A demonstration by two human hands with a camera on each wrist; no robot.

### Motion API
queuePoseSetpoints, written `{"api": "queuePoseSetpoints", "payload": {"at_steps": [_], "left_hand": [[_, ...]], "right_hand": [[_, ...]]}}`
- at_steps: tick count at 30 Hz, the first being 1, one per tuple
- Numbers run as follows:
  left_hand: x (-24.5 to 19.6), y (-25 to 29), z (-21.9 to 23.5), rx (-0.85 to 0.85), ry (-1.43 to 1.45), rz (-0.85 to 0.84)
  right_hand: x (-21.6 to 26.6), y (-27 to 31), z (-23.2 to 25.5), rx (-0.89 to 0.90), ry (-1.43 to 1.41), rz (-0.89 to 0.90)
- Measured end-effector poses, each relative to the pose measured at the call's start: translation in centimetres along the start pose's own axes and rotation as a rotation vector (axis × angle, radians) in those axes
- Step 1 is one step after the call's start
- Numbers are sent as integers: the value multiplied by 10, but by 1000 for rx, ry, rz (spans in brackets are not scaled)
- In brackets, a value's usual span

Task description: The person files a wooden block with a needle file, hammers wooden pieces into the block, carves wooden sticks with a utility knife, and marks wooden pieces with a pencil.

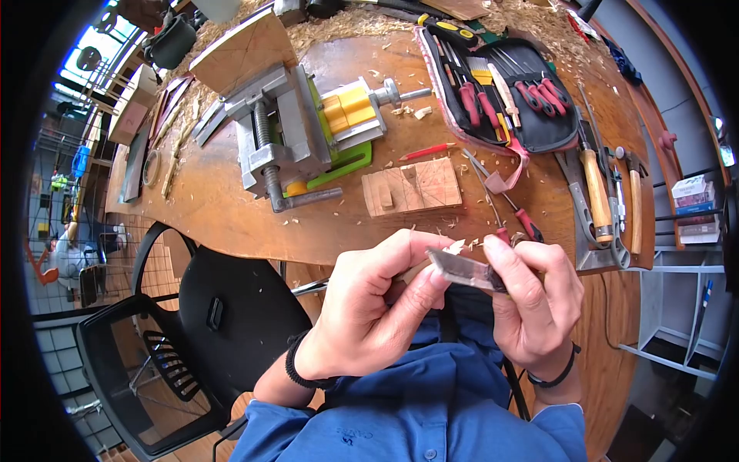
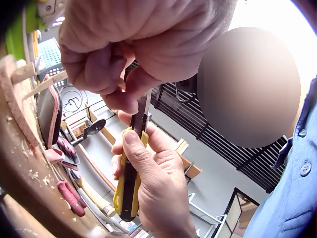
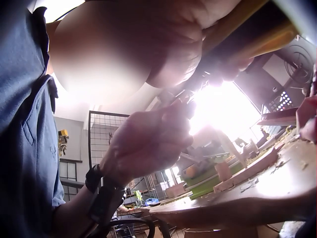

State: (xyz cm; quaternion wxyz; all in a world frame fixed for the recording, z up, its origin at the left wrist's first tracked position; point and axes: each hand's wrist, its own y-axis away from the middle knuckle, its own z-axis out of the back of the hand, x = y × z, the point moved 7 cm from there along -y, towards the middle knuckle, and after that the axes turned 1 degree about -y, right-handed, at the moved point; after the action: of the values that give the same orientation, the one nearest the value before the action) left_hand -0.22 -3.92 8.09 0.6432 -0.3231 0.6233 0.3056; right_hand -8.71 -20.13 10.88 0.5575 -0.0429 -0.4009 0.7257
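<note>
A yellow and black utility knife (image 2: 130,186) is in my right hand (image 2: 161,183), its thumb along the handle, as the left wrist view shows. In the head view the knife's wide blade (image 1: 466,269) points left from my right hand (image 1: 535,296). My left hand (image 1: 377,300) has its thumb and fingers pinched at the blade's tip end, over a small pale piece with shavings (image 1: 456,247) that is mostly hidden. Just beyond the hands, a carved wooden block (image 1: 412,187) lies on the table.
A metal vise (image 1: 289,131) clamps a board (image 1: 245,52) at the back left. A red pencil (image 1: 428,152), an open tool case (image 1: 500,92), red-handled tools (image 1: 528,224) and a wooden-handled chisel (image 1: 596,192) lie on the table (image 1: 231,223). A black chair (image 1: 231,308) stands at the left.
</note>
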Motion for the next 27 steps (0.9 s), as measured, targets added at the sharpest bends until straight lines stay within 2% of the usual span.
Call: {"api": "queuePoseSetpoints", "payload": {"at_steps": [4,6,8,22,24,27], "left_hand": [[-1,1,-2,24,-38,5],[-6,-1,-6,56,-76,-74],[-5,0,-6,54,-76,-72],[-9,-1,-7,71,-129,-103],[-16,-3,-6,13,-221,-182],[-17,-3,-6,-71,-285,-178]], "right_hand": [[1,2,-2,49,10,-5],[0,2,-2,61,23,-6],[1,2,-2,75,20,-9],[1,-1,0,66,-15,-30],[1,-2,-2,54,-29,-45],[0,0,-8,64,-63,-47]]}}
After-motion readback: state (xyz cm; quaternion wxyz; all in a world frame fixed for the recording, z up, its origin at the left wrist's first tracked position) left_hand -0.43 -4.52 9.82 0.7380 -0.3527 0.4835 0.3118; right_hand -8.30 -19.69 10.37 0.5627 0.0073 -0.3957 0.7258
